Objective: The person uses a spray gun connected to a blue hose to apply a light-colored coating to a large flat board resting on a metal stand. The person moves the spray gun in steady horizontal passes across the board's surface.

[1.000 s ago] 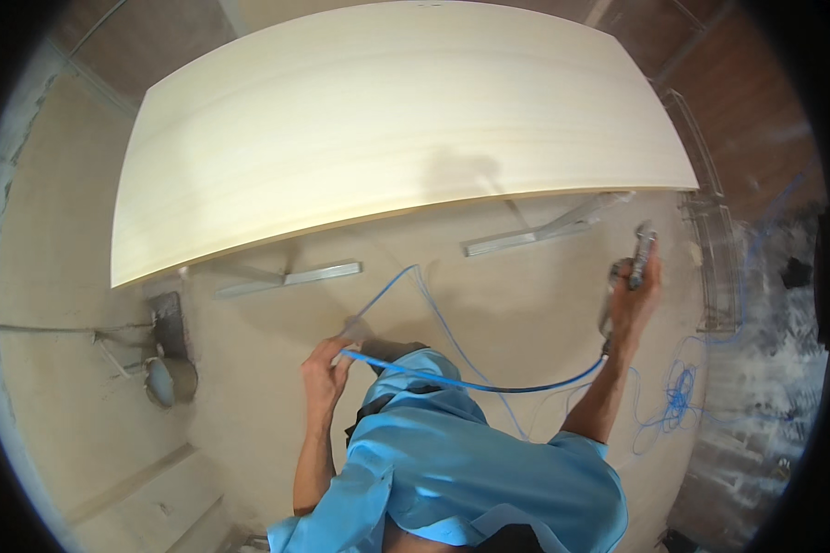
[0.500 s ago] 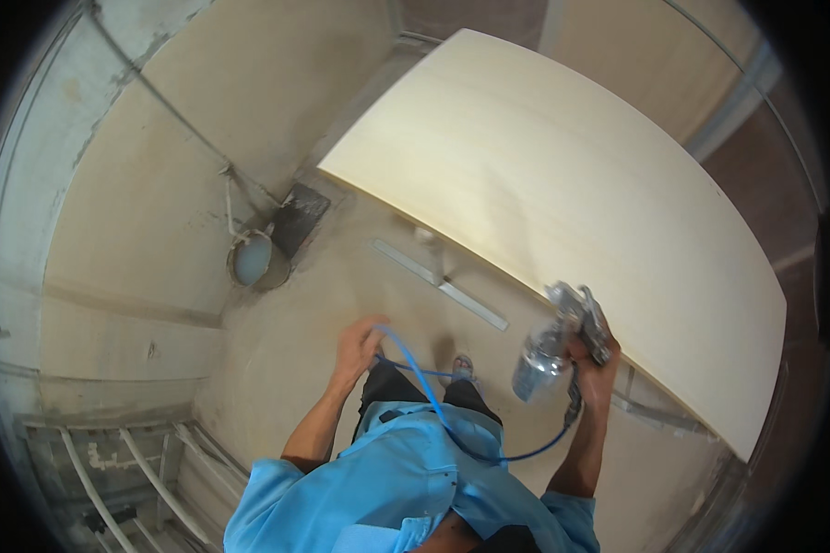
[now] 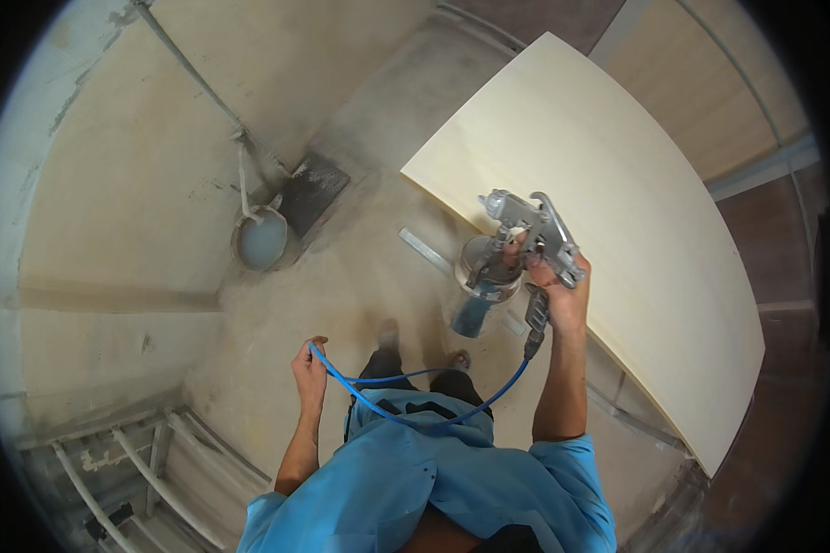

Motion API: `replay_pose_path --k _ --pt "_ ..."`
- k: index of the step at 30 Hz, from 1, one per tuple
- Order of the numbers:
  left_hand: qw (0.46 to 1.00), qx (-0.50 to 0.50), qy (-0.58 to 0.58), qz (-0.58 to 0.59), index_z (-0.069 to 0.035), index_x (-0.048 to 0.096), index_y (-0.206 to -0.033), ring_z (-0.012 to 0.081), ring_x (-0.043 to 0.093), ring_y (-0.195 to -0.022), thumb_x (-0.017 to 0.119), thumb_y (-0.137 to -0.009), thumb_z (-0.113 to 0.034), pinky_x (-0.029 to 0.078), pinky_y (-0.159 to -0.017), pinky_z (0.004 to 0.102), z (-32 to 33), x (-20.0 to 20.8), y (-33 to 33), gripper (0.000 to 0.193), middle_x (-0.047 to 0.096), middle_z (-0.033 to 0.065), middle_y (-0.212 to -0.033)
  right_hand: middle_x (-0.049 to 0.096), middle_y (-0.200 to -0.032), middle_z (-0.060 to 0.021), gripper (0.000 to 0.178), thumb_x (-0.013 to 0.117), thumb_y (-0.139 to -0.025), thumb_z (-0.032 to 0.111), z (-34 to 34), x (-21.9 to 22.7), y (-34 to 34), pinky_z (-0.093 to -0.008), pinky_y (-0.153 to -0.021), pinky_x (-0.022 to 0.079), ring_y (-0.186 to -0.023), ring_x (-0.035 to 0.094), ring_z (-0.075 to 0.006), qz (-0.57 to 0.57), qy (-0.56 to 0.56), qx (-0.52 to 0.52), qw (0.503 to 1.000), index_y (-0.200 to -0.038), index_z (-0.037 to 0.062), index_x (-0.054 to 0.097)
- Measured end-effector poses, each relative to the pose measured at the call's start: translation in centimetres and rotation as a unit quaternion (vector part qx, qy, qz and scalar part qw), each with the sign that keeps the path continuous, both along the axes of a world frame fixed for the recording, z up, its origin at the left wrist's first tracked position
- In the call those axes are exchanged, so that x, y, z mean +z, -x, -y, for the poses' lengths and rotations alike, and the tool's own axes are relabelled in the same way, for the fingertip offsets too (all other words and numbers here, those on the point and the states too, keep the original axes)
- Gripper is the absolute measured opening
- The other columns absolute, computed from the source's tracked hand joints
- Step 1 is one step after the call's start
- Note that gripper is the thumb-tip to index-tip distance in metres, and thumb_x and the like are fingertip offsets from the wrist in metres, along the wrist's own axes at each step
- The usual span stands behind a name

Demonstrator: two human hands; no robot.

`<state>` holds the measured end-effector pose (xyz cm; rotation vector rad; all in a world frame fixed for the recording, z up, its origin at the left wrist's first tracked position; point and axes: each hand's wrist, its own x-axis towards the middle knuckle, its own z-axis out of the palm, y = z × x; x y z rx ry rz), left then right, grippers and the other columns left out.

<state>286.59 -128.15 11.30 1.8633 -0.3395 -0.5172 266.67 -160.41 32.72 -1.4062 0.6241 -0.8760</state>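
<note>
My right hand [image 3: 558, 281] grips a metal spray gun [image 3: 530, 226] with a cup [image 3: 489, 272] hanging under it. The gun is over the near left edge of a large cream-coloured panel [image 3: 609, 175], its nozzle toward the upper left. From the fitting below its handle a blue air hose [image 3: 424, 422] loops across in front of my blue shirt. My left hand [image 3: 310, 358], lower left, is closed around a loop of that hose, well apart from the panel. What carries the panel is mostly hidden beneath it; a flat metal bar [image 3: 424, 249] shows on the floor.
A bucket of cloudy liquid [image 3: 264, 241] stands by the left wall, beside a dark flat slab [image 3: 314, 194]. A pipe [image 3: 189, 69] runs along that wall. Metal rails [image 3: 148, 470] are at the lower left. Brown panels [image 3: 775, 240] line the right side.
My right hand has moved the spray gun up and left, from the panel's front edge toward its left part. My left hand has moved down and left with the hose. The view has shifted.
</note>
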Motion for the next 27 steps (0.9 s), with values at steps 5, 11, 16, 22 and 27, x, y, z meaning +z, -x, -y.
replay_pose_path --k 5,11,16,22,27 --pt "0.993 -0.067 -0.093 -0.032 -0.001 0.066 -0.091 0.0069 0.042 -0.058 0.057 -0.094 -0.021 0.036 -0.051 0.0273 1.3 1.3 1.2 0.022 0.049 -0.0025 -0.061 0.067 -0.101 -0.0128 0.053 0.06 -0.081 -0.001 1.5 3.7 1.1 -0.0326 -0.085 0.051 -0.091 0.065 -0.0216 -0.131 -0.041 -0.012 0.99 -0.133 -0.0056 0.051" --pt "0.968 -0.237 -0.074 0.021 -0.002 0.062 -0.081 0.0223 0.052 -0.047 0.06 -0.092 -0.025 0.042 -0.049 0.0347 5.3 2.5 7.7 0.026 0.05 0.0123 -0.053 0.068 -0.104 -0.0161 0.056 0.062 -0.078 0.004 7.7 6.6 2.1 -0.0301 -0.091 0.046 -0.094 0.064 -0.0213 -0.301 0.193 0.103 0.928 -0.133 0.0006 0.054" --pt "0.958 -0.274 -0.083 0.019 -0.003 0.058 -0.077 0.0259 0.056 -0.049 0.06 -0.092 -0.027 0.045 -0.051 0.036 6.8 4.4 11.1 0.029 0.052 0.0154 -0.055 0.069 -0.097 -0.016 0.054 0.061 -0.079 0.008 16.2 7.4 -1.0 -0.0314 -0.085 0.048 -0.083 0.063 -0.0212 -0.339 0.166 0.098 0.921 -0.132 0.0005 0.054" --pt "0.953 -0.251 -0.082 -0.15 -0.003 0.056 -0.076 0.0173 0.05 -0.049 0.059 -0.094 -0.034 0.043 -0.051 0.0341 12.2 7.4 11.4 0.035 0.047 0.0079 -0.054 0.069 -0.096 -0.0172 0.05 0.059 -0.081 0.011 30.4 7.7 -9.2 -0.0341 -0.084 0.049 -0.085 0.065 -0.0246 -0.352 0.312 0.009 0.882 -0.13 0.0047 0.057" --pt "0.934 -0.29 -0.066 -0.197 -0.004 0.064 -0.086 0.0177 0.054 -0.051 0.058 -0.095 -0.037 0.044 -0.052 0.0319 17.8 7.8 11.0 0.035 0.057 0.0083 -0.059 0.069 -0.099 -0.0197 0.049 0.059 -0.081 0.011 42.5 5.1 -10.5 -0.0388 -0.085 0.05 -0.091 0.067 -0.0311 -0.378 0.364 -0.144 0.839 -0.129 0.006 0.057"
